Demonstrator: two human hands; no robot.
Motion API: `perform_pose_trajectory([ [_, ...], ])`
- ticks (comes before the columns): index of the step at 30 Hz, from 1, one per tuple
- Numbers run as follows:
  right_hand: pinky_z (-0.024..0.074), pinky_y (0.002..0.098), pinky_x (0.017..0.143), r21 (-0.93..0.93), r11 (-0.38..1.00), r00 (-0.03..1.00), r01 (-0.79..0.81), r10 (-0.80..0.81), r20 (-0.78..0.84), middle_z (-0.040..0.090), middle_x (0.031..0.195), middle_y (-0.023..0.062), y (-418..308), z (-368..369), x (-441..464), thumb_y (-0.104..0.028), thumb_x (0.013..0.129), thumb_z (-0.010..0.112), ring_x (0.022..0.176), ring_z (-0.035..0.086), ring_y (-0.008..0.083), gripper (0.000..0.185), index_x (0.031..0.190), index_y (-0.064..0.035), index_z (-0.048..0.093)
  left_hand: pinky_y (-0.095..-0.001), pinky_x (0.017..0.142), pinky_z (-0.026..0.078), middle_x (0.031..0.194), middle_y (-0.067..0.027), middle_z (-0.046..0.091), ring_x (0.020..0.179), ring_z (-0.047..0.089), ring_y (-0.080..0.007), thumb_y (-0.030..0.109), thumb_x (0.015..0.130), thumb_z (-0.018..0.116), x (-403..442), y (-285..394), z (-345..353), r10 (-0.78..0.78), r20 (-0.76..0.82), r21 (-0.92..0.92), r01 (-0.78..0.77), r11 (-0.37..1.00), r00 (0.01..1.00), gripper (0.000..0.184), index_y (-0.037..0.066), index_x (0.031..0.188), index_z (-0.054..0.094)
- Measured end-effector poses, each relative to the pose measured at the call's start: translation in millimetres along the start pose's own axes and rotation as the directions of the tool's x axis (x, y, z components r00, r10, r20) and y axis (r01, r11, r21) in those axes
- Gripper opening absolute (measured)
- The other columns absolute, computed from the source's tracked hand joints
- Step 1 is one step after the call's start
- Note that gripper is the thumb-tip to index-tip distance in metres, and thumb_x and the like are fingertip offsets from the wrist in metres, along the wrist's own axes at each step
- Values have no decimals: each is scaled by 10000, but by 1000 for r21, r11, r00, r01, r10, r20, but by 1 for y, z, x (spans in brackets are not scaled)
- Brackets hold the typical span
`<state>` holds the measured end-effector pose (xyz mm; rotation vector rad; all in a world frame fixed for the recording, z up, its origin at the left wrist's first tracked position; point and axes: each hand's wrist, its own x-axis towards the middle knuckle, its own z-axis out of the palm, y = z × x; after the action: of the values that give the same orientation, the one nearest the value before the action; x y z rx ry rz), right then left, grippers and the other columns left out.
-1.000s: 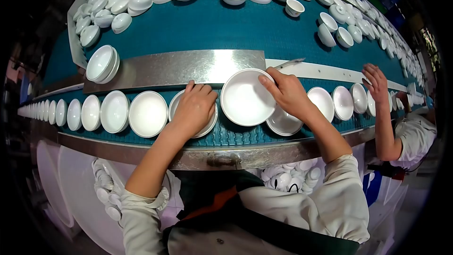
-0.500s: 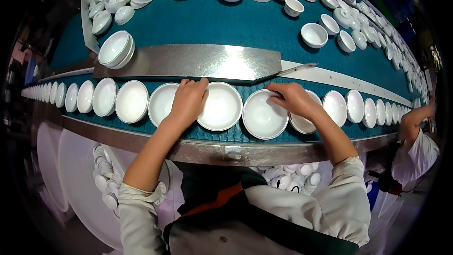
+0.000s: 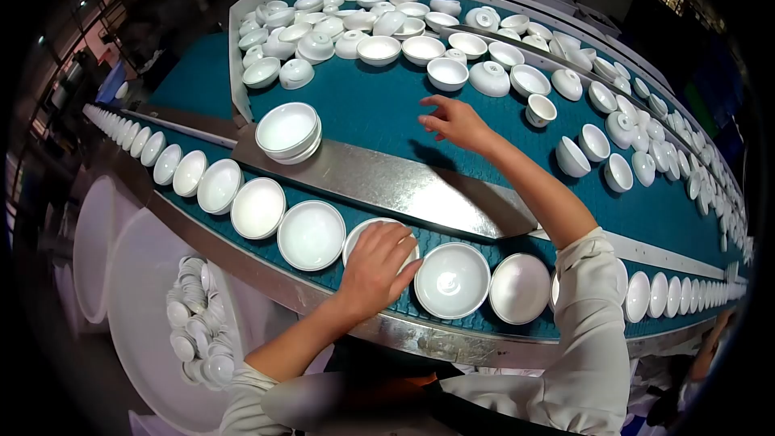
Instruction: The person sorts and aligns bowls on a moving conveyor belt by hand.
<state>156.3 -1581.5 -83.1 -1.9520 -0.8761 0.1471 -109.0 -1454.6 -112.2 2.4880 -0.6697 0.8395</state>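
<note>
My left hand [image 3: 374,269] lies palm down over a white bowl [image 3: 355,230] in the front row, its fingers stretched out and thumb apart, hiding most of the bowl. Whether it presses on the bowl cannot be told. Stretched out past the metal strip, my right hand [image 3: 458,123] hovers above the wide teal belt [image 3: 363,117], index finger and thumb apart, holding nothing. Beyond it a white bowl [image 3: 447,73] and a small cup-like bowl [image 3: 540,111] are nearest. To the right of my left hand sits another upright white bowl [image 3: 452,280].
A short stack of white bowls [image 3: 288,131] stands on the metal strip [image 3: 404,182]. Many bowls, some upturned, crowd the belt's far side. A metal edge [image 3: 452,341] borders the front row. Below left, a large white tub [image 3: 137,315] holds small white dishes [image 3: 198,319].
My right hand has left the front row and reached forward over the wide belt. My left hand now lies over a bowl instead of at the rims. The view has shifted and tilted.
</note>
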Motion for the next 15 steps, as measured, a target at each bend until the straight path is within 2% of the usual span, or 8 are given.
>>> perform_pose_trajectory([
  [2,541,294,626,41,999,995,18,-14,-102,691,919,145,32,20,79,-290,875,659,686,656,171,559,1303,25,484,-478,935,424,1086,-142,615,1052,576,-337,67,694,731,-20,12,12,-24,-104,-3,24,1000,994,312,31,977,606],
  [3,547,301,594,149,989,991,-16,35,-126,674,892,147,42,29,117,-295,866,669,673,648,171,604,1305,64,458,-475,934,429,1088,-123,623,1052,584,-322,102,690,735,-32,16,18,-65,-127,39,70,997,990,267,56,926,618],
  [5,585,330,540,578,798,967,-172,248,-55,663,873,148,65,48,195,-232,844,681,686,665,205,568,1245,109,467,-470,906,447,1065,-106,636,1027,601,-302,136,681,735,-44,22,23,-141,-97,61,147,987,985,240,72,883,623],
  [7,604,394,603,597,769,915,-229,379,-137,597,828,132,52,56,234,-183,863,666,684,658,257,428,1124,109,493,-463,871,466,1030,-96,649,987,620,-290,158,663,736,-43,23,28,-95,-217,7,99,995,972,237,81,858,626],
  [9,612,409,590,702,684,855,-199,471,-218,613,855,159,67,79,272,-187,847,665,694,667,276,453,1147,105,489,-445,866,482,1009,-88,654,964,632,-288,171,639,750,-47,20,42,-129,-226,-27,127,992,965,271,77,858,620],
  [11,612,400,575,784,593,706,-185,635,-314,636,925,188,62,92,290,-166,857,614,729,679,284,430,1173,97,488,-443,890,483,1012,-85,654,973,631,-286,175,642,753,-44,33,48,-179,-240,-73,166,983,954,282,81,865,608],
  [13,615,391,585,806,575,744,-139,598,-298,642,990,216,80,99,299,-96,864,527,763,687,288,384,1194,95,485,-444,900,482,1020,-85,653,980,629,-285,190,655,756,-47,38,56,-201,-248,-93,183,979,948,285,86,871,602],
  [15,616,369,658,835,545,844,-70,479,-242,638,1000,229,84,96,289,-40,844,454,813,686,301,408,1223,112,457,-446,909,481,1027,-84,652,987,628,-283,205,668,759,-45,48,58,-228,-263,-139,197,970,938,288,92,877,596],
])
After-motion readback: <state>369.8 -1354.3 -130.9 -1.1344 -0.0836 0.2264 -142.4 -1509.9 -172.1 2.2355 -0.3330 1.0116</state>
